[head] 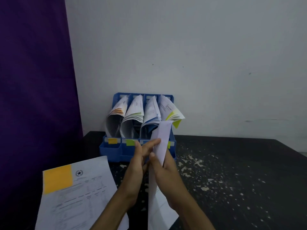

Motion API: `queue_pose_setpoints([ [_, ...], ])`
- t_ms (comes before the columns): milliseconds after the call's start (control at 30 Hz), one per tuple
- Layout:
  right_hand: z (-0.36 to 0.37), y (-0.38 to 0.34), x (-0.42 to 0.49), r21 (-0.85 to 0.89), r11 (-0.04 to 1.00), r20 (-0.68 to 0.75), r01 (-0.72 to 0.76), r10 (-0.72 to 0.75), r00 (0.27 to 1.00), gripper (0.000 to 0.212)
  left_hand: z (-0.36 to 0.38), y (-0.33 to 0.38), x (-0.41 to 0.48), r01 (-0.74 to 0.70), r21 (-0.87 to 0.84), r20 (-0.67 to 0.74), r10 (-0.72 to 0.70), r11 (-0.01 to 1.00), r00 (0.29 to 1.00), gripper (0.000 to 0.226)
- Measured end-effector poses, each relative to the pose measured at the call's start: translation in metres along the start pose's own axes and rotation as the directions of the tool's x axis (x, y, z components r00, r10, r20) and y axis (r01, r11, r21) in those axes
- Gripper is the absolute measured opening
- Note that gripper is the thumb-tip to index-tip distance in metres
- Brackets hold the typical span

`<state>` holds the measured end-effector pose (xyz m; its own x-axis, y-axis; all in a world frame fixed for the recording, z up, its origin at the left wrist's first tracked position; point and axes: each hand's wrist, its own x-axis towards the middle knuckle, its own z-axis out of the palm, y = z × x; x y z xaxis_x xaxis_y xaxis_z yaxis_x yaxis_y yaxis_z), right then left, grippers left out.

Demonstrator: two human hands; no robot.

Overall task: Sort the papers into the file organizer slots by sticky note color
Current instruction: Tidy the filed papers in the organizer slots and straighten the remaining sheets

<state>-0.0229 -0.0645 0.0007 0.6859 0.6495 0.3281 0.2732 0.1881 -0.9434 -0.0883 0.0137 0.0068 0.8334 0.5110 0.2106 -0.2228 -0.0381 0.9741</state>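
Note:
A blue file organizer (109, 151) stands at the table's back edge, its slots filled with curled papers tagged orange, green, blue and yellow. Front labels show an orange note (112, 140) and a green note (130, 142). My right hand (166, 173) grips a white sheet (162, 141) held upright in front of the organizer's right slots. My left hand (138, 161) has straight fingers touching that sheet's left edge. The sheet's sticky note is hidden. A printed paper (78, 198) with a large orange sticky note (57, 178) lies flat at the lower left.
The table (232, 171) is black with worn pale flecks, open to the right. A grey wall rises behind the organizer and a purple curtain (33, 80) hangs at the left.

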Motion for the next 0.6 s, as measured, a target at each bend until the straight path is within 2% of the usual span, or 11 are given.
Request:
queue_pose_setpoints([
  [100, -0.005, 0.004, 0.004, 0.029, 1.000, -0.058, -0.011, 0.013, 0.998, 0.045, 0.012, 0.000, 0.003, -0.053, 0.021, 0.002, 0.053, 0.998, 0.999, 0.062],
  [200, -0.013, 0.008, 0.008, 0.011, 1.000, -0.125, -0.014, 0.015, 0.992, 0.041, 0.020, -0.004, 0.014, -0.174, 0.090, 0.021, 0.173, 0.981, 0.985, 0.054],
  [367, -0.040, 0.014, 0.019, -0.023, 0.998, -0.236, -0.053, 0.046, 0.971, 0.036, 0.023, -0.011, 0.051, -0.255, 0.345, 0.083, 0.241, 0.903, 0.967, 0.024],
  [500, -0.058, 0.017, 0.024, -0.010, 0.994, -0.265, -0.113, 0.106, 0.958, 0.040, 0.013, -0.014, 0.090, -0.315, 0.599, 0.172, 0.265, 0.737, 0.949, 0.042],
  [600, -0.069, 0.014, 0.027, -0.001, 0.990, -0.270, -0.144, 0.138, 0.953, 0.038, 0.006, -0.013, 0.127, -0.312, 0.817, 0.165, 0.322, 0.484, 0.932, 0.055],
])
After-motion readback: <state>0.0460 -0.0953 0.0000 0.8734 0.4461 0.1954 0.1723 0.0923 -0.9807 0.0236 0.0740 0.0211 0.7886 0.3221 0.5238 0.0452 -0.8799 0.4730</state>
